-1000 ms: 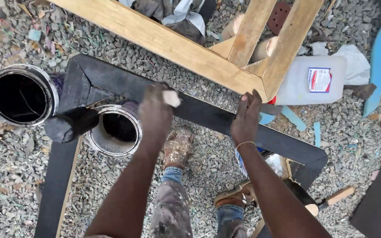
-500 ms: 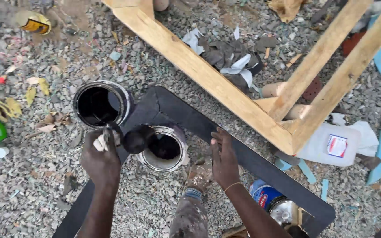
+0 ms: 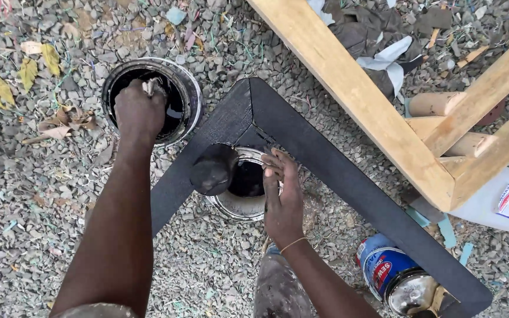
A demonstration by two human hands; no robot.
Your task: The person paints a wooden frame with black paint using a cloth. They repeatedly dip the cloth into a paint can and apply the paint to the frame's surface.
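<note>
Over the gravel, at upper left: large round metal paint tin with black contents, open, standing upright. Left hand is reaching into its mouth, fingers closed around a pale scrap, apparently a rag or small brush; what it is exactly cannot be told.

Just beside, lower right: smaller round metal tin of black liquid, partly beneath the black-painted angled wooden frame, whose corner points away from the person. Dark rounded object, perhaps a lid or pad, rests at this tin's rim. Right hand is laid on the rim and the frame's inner edge, fingers loosely spread, holding nothing.

Handling judgement: load the applicator lightly, wipe the excess on the tin's edge, and keep the frame steady with the resting hand so drips stay off the stones.

Beyond: unpainted pale timber frame across upper right; white plastic jug behind it; blue tin lying on its side at lower right; dry leaves at left.
</note>
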